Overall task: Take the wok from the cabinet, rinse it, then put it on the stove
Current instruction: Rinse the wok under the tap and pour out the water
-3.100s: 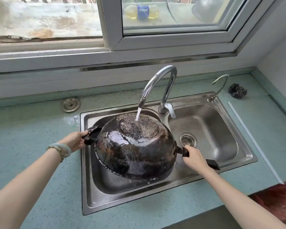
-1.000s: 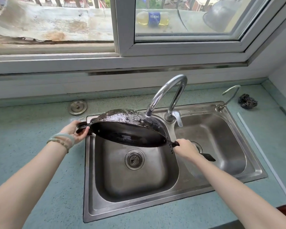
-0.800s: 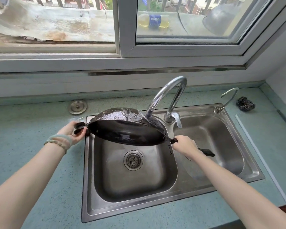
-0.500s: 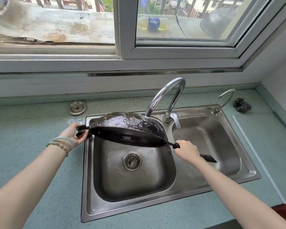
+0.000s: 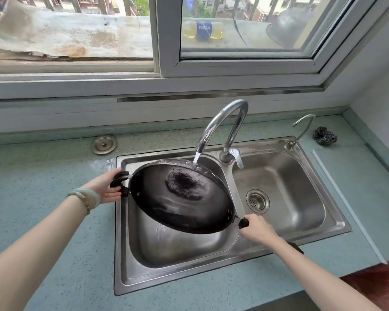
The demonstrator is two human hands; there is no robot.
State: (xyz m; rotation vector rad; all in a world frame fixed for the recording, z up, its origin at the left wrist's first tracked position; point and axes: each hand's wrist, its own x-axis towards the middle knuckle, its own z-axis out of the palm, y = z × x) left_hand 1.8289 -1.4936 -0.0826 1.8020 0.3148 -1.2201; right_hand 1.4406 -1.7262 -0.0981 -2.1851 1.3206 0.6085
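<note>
While the tap [image 5: 225, 117] runs, the wok [image 5: 182, 198] hangs over the left basin of the sink [image 5: 211, 274]. It's tipped hard so the dark inside faces near, far rim up and near rim down. Water [image 5: 196, 157] lands right on the far rim, and there's a wet streak down the inside plus some splash in the basin below.

Left hand [image 5: 106, 187] has its grip on the short loop handle at the wok's left side, thumb on top and fingers underneath. Right hand [image 5: 256, 228] has a tight grip round the long handle at the near right, with the black end poking out past the wrist. As far as I can tell the wok isn't resting on the basin.

Bracelet [image 5: 85, 197] on the left wrist. Drain [image 5: 257, 199] shows in the right basin. On the table [image 5: 43, 176] there's a round metal cap [image 5: 105, 144] far left of the sink. A thin second tap [image 5: 301, 129] stands at the sink's far right corner, with a steel scrubber [image 5: 325, 135] just right of it. Bottle [image 5: 203, 30] lying on the ledge outside the window.
</note>
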